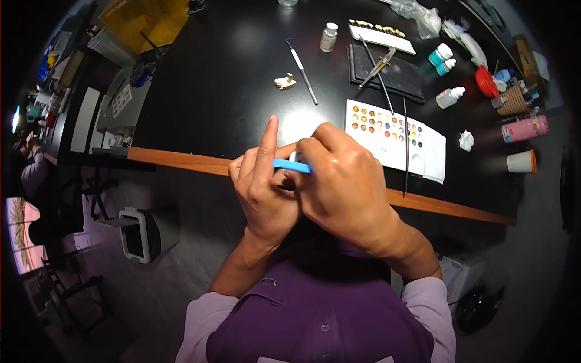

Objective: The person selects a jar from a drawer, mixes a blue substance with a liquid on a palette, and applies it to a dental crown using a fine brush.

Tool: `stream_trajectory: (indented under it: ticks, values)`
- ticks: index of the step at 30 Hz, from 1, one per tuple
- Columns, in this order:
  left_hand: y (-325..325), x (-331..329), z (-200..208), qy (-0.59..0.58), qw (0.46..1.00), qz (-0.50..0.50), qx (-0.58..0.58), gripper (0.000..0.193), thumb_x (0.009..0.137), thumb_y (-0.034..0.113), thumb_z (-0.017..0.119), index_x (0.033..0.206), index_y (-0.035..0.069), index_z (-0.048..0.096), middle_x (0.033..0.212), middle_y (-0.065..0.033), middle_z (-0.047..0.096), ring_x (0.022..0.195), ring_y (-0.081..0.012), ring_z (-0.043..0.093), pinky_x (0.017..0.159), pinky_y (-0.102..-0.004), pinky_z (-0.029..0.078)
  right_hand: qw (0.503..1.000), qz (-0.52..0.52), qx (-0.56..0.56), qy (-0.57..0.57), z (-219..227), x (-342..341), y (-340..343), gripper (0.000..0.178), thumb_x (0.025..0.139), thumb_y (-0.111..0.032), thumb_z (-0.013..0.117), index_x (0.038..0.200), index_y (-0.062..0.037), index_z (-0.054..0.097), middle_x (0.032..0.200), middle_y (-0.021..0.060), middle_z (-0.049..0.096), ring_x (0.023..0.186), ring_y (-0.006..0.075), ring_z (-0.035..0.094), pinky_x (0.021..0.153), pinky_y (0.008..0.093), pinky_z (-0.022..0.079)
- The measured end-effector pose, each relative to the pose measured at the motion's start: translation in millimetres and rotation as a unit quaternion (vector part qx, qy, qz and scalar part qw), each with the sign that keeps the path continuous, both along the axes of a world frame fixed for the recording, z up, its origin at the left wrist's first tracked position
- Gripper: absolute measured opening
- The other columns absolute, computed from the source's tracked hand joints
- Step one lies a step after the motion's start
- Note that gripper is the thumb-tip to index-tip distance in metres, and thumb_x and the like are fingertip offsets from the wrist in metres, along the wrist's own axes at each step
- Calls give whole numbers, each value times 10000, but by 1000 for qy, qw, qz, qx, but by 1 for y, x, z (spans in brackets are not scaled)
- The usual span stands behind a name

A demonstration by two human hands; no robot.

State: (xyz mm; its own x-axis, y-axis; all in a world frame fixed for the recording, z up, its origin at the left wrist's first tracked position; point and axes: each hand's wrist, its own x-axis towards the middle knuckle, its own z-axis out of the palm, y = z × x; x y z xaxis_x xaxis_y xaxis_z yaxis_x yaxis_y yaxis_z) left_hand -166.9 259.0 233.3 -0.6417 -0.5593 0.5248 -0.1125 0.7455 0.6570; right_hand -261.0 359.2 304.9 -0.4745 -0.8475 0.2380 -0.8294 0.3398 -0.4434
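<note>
Over the table's front edge, my two hands meet close together. My right hand is closed, knuckles up, on a short bright blue stick; its kind cannot be told, as the fingers cover one end. My left hand points its index finger upward while the other fingers curl inward, and what they hold, if anything, is hidden. A small whitish piece shows between the hands, partly covered. Beyond them on the black table lie a cream-coloured dental model piece and a dental probe.
Right of my hands lie a palette of coloured dots, a thin dark brush and a folded white tissue. Farther back are a dark slab, a row of tooth samples and several small bottles. A paper cup stands far right.
</note>
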Motion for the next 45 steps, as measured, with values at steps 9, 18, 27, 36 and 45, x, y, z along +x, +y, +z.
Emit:
stream_trajectory:
  ticks: [9, 18, 27, 36, 45]
  values:
    - [-2, 7, 10, 7, 997, -41, 66, 1173, 599, 282, 1012, 1565, -2, 411, 1188, -105, 773, 1051, -217, 673, 976, -364, 445, 977, -57, -136, -157, 28, -31, 53, 431, 732, 115, 771, 1148, 17, 713, 1041, 168, 744, 990, 271, 739, 874, 342, 556]
    - [0, 6, 19, 7, 993, -63, 102, 1040, 655, 205, 973, 1540, 13, 460, 1175, -92, 753, 1004, -190, 681, 952, -374, 413, 919, -44, -203, -334, 25, -61, 90, 508, 771, 153, 745, 1222, 15, 555, 1174, 162, 712, 1130, 212, 671, 988, 333, 539]
    - [0, 8, 21, 27, 977, -93, 193, 884, 780, 50, 880, 1549, 24, 445, 1229, -174, 737, 1074, -199, 689, 989, -333, 530, 894, -66, -244, -369, 23, -70, 106, 480, 795, 134, 771, 1208, 5, 563, 1140, 150, 708, 1102, 209, 669, 1020, 366, 534]
    - [-5, 10, 29, 21, 970, -97, 222, 724, 850, 12, 784, 1514, 34, 496, 1297, -124, 697, 1094, -167, 642, 970, -298, 478, 944, -212, -190, -167, 30, -95, 172, 423, 779, 33, 817, 1151, -10, 619, 1064, 86, 696, 954, 136, 621, 891, 296, 518]
    - [6, -43, 73, 12, 956, -292, 2, 358, 792, 3, 799, 1140, -8, 718, 1119, -176, 729, 1024, -307, 708, 911, -382, 543, 908, -393, -135, -54, 26, -133, 282, 358, 768, 14, 827, 1096, 11, 685, 1015, 84, 722, 899, 144, 653, 850, 295, 537]
